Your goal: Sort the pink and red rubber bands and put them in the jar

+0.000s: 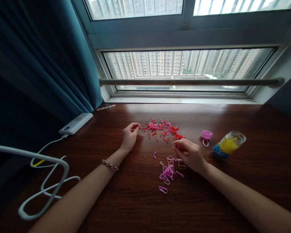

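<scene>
A mixed pile of small red and pink rubber bands (165, 128) lies on the dark wood table. My left hand (129, 137) is at the pile's left edge, thumb and forefinger pinched together; whatever is between the tips is too small to make out. At the near right side of the pile, my right hand (189, 154) also has its fingers closed, and their tips are partly hidden. Below it sits a heap of pink rubber bands (168, 171), with one pink band (163, 189) lying apart nearer me.
To the right, a glass jar (237, 137) holds yellow and blue bands, with a pink cap (207, 134) beside it. A white device (77, 123) with a looping white cable (65, 168) lies left, near the curtain (84, 64). The window bar (184, 82) runs behind the table.
</scene>
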Demonstrator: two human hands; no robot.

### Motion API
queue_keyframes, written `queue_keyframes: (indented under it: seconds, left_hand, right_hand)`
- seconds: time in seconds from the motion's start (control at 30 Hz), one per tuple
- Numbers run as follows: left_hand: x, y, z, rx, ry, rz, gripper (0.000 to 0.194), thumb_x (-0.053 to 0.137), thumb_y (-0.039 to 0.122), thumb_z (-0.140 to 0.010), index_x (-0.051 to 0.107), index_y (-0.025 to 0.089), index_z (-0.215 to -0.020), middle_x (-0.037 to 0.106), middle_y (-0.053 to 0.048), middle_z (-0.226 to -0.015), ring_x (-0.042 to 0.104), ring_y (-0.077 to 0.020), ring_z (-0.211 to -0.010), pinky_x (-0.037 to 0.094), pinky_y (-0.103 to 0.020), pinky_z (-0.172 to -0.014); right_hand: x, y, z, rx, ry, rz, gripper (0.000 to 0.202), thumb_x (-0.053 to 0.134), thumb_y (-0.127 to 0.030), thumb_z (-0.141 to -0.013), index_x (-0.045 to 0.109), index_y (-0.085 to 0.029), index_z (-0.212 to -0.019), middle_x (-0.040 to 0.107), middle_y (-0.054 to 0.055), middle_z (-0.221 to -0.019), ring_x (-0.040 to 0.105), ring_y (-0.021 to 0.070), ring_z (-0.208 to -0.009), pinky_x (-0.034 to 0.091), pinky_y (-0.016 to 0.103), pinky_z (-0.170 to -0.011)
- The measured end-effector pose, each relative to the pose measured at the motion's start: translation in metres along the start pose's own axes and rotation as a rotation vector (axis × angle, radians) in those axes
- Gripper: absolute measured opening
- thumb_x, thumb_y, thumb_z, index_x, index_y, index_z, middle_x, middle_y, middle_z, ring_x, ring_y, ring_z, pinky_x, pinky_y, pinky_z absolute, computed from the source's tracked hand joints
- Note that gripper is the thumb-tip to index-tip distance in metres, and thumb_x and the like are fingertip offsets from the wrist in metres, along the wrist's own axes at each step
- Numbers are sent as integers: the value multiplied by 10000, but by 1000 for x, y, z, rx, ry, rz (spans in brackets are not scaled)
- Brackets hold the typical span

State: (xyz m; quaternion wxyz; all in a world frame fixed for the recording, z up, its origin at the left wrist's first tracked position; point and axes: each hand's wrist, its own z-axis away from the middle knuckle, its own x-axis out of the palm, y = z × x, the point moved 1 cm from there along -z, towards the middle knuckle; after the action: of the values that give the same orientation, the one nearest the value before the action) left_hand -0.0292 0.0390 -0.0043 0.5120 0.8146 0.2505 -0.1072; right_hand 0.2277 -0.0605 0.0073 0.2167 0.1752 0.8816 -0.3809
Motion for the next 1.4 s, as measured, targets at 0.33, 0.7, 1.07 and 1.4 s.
queue_keyframes:
  seconds: [0.33, 0.7, 1.07, 1.4]
  left_hand:
    - [5, -3, 1, -76, -143, 119, 206, 533, 256, -754, 629, 143, -896, 684, -78, -868, 640, -194, -816, 500, -322, -759]
    - [3, 1, 2, 125, -153, -188, 137, 534, 189, -718, 637, 196, -808, 633, -40, -888, 560, -197, -891, 440, -345, -810]
    - [6, 9, 5, 185, -304, -439, 79, 571, 272, -743, 621, 219, -715, 596, -31, -823, 483, -217, -866, 372, -354, -767]
    - [10, 51, 38, 736, -501, -286, 142, 429, 182, -841, 569, 197, -855, 640, -42, -880, 538, -172, -892, 376, -328, -845]
  right_hand:
    - [0, 3, 0, 43, 19, 4, 64, 546, -225, -815, 583, -189, -854, 617, 32, -737, 577, 132, -632, 479, 227, -564]
    - [1, 8, 0, 263, -27, -247, 166, 639, -302, -741, 607, -174, -841, 629, 22, -677, 552, 108, -492, 447, 201, -443]
    - [0, 12, -7, 462, -57, -419, 228, 605, -376, -751, 641, -151, -748, 601, 5, -547, 442, 75, -354, 349, 184, -335]
    - [0, 11, -8, 399, -68, -346, 250, 514, -351, -828, 642, -157, -736, 643, 34, -633, 578, 131, -523, 449, 217, -485]
